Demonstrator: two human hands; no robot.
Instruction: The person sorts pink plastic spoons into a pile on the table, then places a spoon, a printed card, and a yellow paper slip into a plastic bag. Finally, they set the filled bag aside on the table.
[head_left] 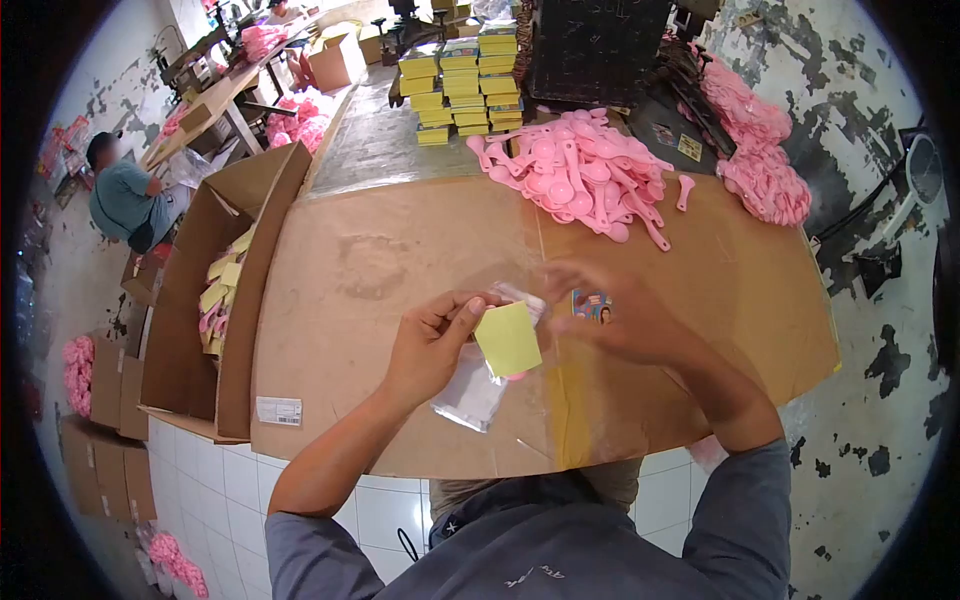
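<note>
My left hand (437, 335) pinches a yellow card (508, 340) by its upper left corner, thumb on top. A clear plastic bag (470, 392) lies under and below the card, and more crinkled clear plastic sticks out above it. A bit of pink shows at the card's lower edge; the rest of it is hidden. Blurred by motion, my right hand (630, 315) is right of the card, fingers and thumb apart. Between them, a small colourful printed card (592, 306) shows against the cardboard tabletop (380, 400).
Pink plastic spoons (585, 170) are heaped at the table's far side. Stacks of yellow cards (460, 85) stand behind. On the left, a long cardboard box (265, 270) holds yellow cards and pink pieces. A seated person (125, 195) is beyond it. Pink bundles (760, 180) lie far right.
</note>
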